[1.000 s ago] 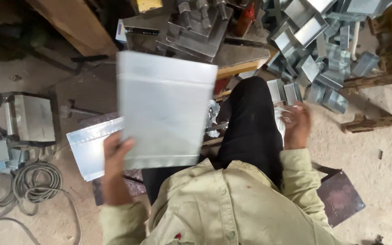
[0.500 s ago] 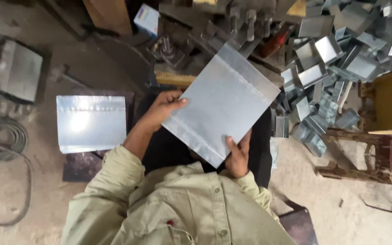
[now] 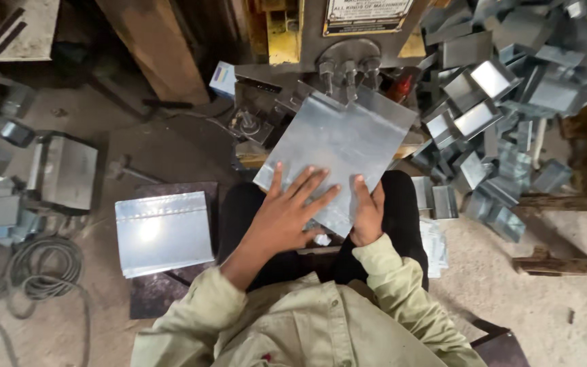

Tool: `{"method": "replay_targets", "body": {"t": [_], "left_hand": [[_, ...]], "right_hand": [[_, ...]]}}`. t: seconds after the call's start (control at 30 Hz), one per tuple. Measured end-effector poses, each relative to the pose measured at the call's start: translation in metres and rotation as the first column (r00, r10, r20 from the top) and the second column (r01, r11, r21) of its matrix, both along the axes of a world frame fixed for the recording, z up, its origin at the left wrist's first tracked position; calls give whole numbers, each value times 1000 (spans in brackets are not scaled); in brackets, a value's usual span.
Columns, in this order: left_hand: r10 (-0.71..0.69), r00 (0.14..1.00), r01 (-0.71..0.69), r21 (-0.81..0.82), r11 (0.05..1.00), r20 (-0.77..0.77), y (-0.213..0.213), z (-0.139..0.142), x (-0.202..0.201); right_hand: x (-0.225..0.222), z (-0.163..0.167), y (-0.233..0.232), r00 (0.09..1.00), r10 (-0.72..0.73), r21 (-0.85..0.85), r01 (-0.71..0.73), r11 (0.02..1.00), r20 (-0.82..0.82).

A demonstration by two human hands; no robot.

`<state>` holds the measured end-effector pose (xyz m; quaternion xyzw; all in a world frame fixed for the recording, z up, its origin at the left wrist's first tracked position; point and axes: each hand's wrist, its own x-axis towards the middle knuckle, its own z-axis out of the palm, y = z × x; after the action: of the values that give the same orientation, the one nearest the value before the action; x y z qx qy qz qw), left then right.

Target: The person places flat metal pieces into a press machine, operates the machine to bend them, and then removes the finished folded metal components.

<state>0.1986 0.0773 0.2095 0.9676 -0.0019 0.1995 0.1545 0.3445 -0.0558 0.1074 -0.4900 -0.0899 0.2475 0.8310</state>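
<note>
Both hands are pressing a flat metal sheet (image 3: 338, 153) toward the press (image 3: 344, 68): the left hand (image 3: 287, 214) is lying spread flat on it, the right hand (image 3: 367, 214) is gripping its near edge (sharp, probably). A skewed feed risks cutting fingers.

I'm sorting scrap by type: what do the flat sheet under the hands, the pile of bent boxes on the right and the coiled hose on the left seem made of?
Flat sheet: thin sheet metal, likely galvanised steel or aluminium, with a dull silver sheen and crisp edges. Bent boxes: seemingly the same grey metal, folded, with bright reflections. Coiled hose: probably rubber or plastic, matte grey and limp.
</note>
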Motion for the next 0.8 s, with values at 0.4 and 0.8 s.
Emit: {"method": "replay_targets", "body": {"t": [0.4,0.8], "left_hand": [[116,965,-184,288,940,237,17,-50,31],[236,875,-240,-802,-547,-423,-67,-147,-44]], "right_hand": [[7,11,1,996,65,-57,-61,997,67],[-47,-12,-56,986,130,-210,-106,972,103]]}}
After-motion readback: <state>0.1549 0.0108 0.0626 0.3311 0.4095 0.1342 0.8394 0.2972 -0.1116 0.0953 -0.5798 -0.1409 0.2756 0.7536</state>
